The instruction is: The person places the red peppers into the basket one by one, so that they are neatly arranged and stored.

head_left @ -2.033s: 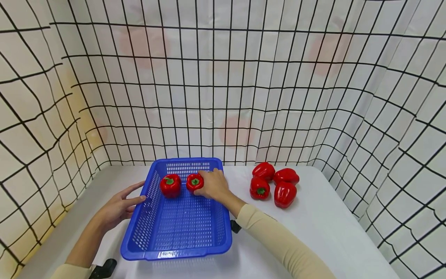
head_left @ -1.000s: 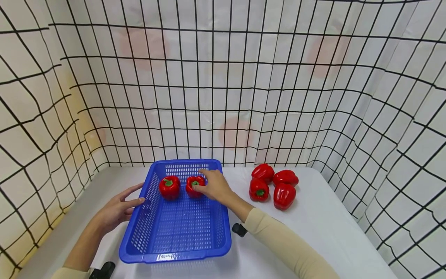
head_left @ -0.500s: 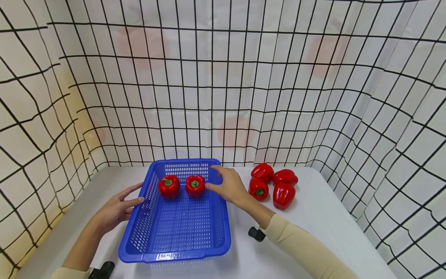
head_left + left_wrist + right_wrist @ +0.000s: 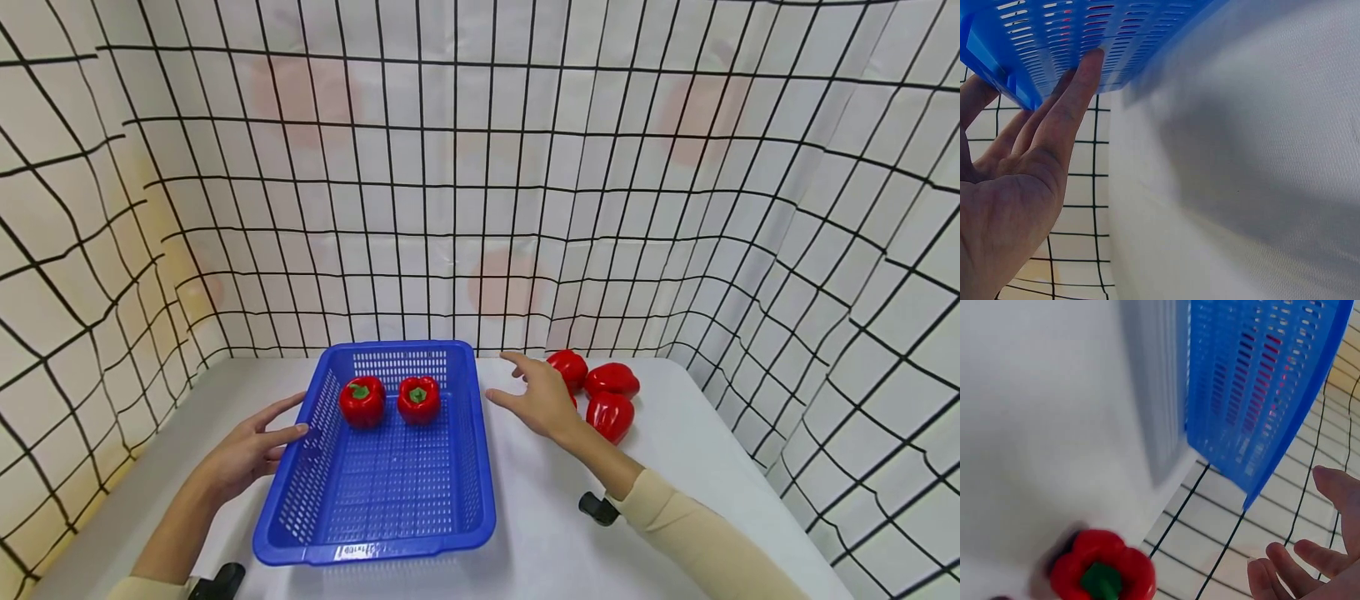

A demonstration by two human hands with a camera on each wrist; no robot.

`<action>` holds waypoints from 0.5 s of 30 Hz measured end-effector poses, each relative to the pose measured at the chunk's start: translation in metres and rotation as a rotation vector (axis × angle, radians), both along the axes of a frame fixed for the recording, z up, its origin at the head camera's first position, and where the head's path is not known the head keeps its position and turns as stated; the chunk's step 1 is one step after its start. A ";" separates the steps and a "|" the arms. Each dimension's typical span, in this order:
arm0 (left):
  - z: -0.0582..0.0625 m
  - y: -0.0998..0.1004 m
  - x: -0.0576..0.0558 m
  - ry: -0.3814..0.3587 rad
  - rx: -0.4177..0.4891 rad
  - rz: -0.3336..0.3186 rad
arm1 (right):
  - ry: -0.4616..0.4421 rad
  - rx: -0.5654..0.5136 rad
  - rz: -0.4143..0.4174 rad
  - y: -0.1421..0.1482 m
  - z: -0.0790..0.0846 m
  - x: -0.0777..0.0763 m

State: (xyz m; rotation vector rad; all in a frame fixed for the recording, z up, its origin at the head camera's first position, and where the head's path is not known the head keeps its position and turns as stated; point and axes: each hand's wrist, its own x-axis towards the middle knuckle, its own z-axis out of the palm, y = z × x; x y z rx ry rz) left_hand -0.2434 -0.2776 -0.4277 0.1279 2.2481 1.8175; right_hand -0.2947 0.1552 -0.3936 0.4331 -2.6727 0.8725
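A blue plastic basket (image 4: pixel 487 467) stands on the white table, two red bell peppers side by side in its far half, a left one (image 4: pixel 363 403) and a right one (image 4: pixel 419 402). My left hand (image 4: pixel 242 454) rests against the basket's left side, fingers fairly straight; the left wrist view shows a fingertip touching the slotted outer wall. Spread and holding nothing, my right hand (image 4: pixel 542 402) is above the table between the basket and several more red peppers (image 4: pixel 610 417). It partly hides that group; one green-stemmed pepper (image 4: pixel 1102 570) shows in the right wrist view.
White walls with a black grid (image 4: pixel 457 208) enclose the table (image 4: pixel 555 533) at the back and both sides. The basket's far rim is close to the back wall. Black wrist devices hang under both forearms, the right one (image 4: pixel 598 508) over the table.
My right hand has let go of the right pepper in the basket, lifted out over the rim and moved right toward the other peppers. My left hand has stayed at the basket's side.
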 end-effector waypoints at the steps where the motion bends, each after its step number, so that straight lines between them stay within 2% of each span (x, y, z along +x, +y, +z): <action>1: 0.000 0.000 0.000 0.000 0.000 0.000 | 0.005 0.001 -0.005 0.004 0.000 0.000; 9: 0.002 0.001 0.002 0.002 -0.002 0.007 | 0.002 0.006 -0.035 0.031 0.002 0.002; 15: 0.002 0.001 0.002 0.003 0.004 0.009 | -0.018 -0.029 -0.073 0.052 0.000 0.004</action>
